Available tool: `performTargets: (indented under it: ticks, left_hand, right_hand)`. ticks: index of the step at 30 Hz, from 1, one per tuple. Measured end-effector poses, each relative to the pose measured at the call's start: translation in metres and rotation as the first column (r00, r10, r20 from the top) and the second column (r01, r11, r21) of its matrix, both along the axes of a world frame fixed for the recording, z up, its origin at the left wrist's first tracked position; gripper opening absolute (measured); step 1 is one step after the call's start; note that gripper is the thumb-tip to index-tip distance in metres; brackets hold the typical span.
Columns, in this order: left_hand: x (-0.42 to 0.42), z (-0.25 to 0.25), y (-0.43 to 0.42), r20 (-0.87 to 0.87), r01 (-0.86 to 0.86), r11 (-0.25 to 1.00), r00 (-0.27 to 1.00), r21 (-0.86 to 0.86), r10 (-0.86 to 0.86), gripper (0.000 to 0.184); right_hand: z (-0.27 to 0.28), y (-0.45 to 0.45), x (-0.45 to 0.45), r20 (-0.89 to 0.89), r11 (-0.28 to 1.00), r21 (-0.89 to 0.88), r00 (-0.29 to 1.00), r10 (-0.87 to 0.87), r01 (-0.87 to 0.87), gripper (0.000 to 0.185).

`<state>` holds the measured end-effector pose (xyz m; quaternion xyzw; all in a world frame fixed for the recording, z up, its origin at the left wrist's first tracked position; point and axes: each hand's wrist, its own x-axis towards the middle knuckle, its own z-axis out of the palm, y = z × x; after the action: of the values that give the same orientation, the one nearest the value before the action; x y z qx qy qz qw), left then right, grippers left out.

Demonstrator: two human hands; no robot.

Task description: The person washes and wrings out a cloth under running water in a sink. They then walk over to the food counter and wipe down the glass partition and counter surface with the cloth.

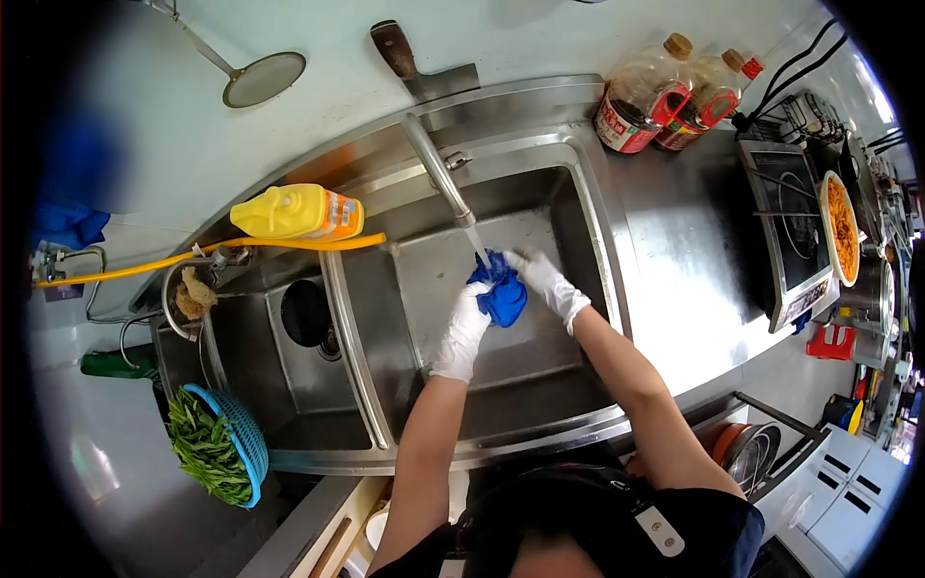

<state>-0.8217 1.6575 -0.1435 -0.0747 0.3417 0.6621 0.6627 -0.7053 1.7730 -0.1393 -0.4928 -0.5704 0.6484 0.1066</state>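
Note:
Under the running faucet (438,173), a wet, bunched blue cloth (505,301) hangs between my two hands above the right basin of the steel sink (434,275). My left hand (466,326), in a white glove, is closed on the cloth's left side. On its upper right, my right hand (547,279), gloved too, pinches the edge; its fingertips are partly hidden. The stream of water falls onto the top of the cloth, close to both hands' fingers.
A yellow jug (289,212) and yellow hose (328,243) lie along the sink's back left. A blue basket (252,451) of green leaves stands at the left. A cleaver (448,83) leans behind the faucet. Sauce bottles (626,120) and an induction cooker (795,231) are at the right.

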Motion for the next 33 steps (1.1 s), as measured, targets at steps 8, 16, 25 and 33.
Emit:
performTargets:
  ticks: [8, 16, 25, 33]
  left_hand:
    - [0.002, -0.017, -0.007, -0.14, -0.131, 0.963, 0.985, -0.234, 0.1, 0.052]
    - [0.013, -0.071, 0.012, 0.061, -0.216, 0.973, 0.973, -0.084, 0.221, 0.032]
    - [0.02, -0.036, 0.027, -0.504, -0.184, 0.946, 0.863, -0.268, 0.025, 0.042]
    - [0.021, 0.002, 0.036, -0.667, -0.18, 0.952, 0.744, -0.247, -0.032, 0.033]
  right_hand:
    - [-0.014, -0.038, -0.003, -0.367, 0.886, -0.37, 0.832, -0.417, 0.281, 0.014]
    - [0.025, -0.046, -0.03, -0.214, 0.978, 0.147, 0.97, -0.115, 0.148, 0.019]
    - [0.014, -0.002, -0.039, 0.332, 0.871, 0.383, 0.926, 0.18, -0.307, 0.032]
    - [0.006, -0.008, -0.039, 0.294, 0.905, 0.383, 0.953, 0.072, -0.186, 0.03]
